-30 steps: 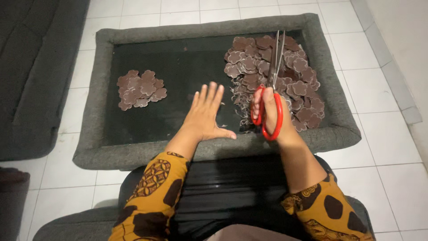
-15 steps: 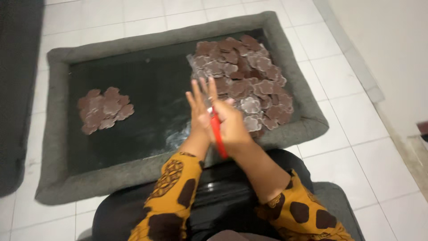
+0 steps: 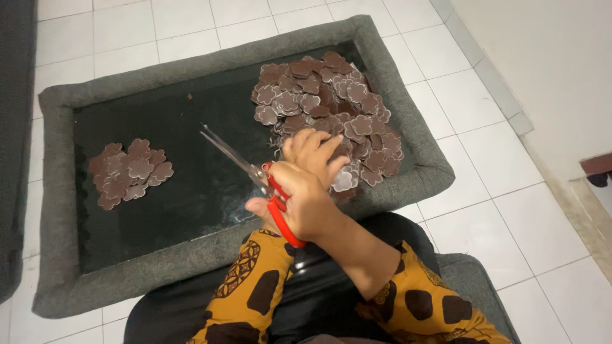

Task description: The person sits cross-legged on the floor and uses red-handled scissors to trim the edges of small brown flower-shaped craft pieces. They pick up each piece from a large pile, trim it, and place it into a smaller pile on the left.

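A grey padded tray (image 3: 146,70) with a black inner surface lies on the floor in front of me. A big heap of brown flower-shaped cutouts (image 3: 319,95) fills its right side, and a small pile of the same cutouts (image 3: 127,172) sits at the left. My right hand (image 3: 309,207) grips red-handled scissors (image 3: 233,153), blades slightly parted and pointing up-left over the black surface. My left hand (image 3: 312,150) reaches under the right hand, with its fingers spread on the near edge of the big heap. Its palm is hidden.
White floor tiles (image 3: 484,159) surround the tray. A dark grey cushion (image 3: 13,127) runs along the left edge. A pale wall base (image 3: 510,108) slants at the right. A black glossy sheet (image 3: 319,274) covers my lap, over a grey seat pad (image 3: 472,280).
The view has swung left. My right hand turned the scissors from pointing straight up to pointing up-left. My left hand left the black surface and crossed right onto the big heap.
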The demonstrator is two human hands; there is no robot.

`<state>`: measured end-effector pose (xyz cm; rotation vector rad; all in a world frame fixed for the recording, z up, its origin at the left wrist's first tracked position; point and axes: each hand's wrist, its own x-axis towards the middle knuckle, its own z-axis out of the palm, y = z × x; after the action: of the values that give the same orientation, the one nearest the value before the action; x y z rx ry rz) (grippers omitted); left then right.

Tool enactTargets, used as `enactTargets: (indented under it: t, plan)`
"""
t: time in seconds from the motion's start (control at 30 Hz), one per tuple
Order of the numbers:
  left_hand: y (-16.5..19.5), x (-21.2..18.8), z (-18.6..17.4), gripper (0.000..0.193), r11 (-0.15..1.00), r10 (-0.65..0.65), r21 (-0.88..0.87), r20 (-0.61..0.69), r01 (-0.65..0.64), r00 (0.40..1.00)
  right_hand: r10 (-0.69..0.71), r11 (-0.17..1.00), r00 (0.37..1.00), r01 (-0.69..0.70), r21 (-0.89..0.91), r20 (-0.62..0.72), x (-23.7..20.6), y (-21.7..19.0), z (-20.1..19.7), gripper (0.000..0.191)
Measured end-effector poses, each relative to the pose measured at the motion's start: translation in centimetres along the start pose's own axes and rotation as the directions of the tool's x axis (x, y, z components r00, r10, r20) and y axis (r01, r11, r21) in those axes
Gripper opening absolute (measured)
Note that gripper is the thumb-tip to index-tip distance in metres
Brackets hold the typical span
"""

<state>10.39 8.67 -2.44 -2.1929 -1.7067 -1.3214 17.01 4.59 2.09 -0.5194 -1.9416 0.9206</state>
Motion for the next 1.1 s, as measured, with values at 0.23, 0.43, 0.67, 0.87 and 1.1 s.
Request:
enactTargets:
  t: [0.23,0.43,0.67,0.87,1.1]
  plan:
    - [-0.4,1.2,-1.6,0.026,0.905,-0.294,-0.309,0.042,0.292,0.955,0.060,0.995,0.998,-0.061,0.078,0.023,0.0,0.2,0.9,0.042]
    - [-0.1,1.0,-2.3,0.032,0.932,-0.142,-0.334,0.014,0.139,0.990,-0.064,0.997,0.998,0.063,-0.044,-0.029,0.0,0.4,1.2,0.041]
    - [0.0,1.2,-1.7,0.045,0.971,-0.052,-0.229,0.084,0.071,0.995,-0.026,0.998,0.999,0.027,0.049,-0.018,0.1,0.8,1.4,0.046]
    - [0.2,0.4,-1.6,0.047,0.999,-0.005,-0.037,0.089,0.008,0.996,-0.017,0.996,1.000,0.017,0.085,0.002,0.3,1.0,1.4,0.045]
    - [0.8,-0.9,-2.9,0.041,0.983,0.095,0.152,0.047,-0.101,0.994,0.003,0.998,1.000,-0.002,0.067,-0.006,0.2,1.4,1.2,0.043]
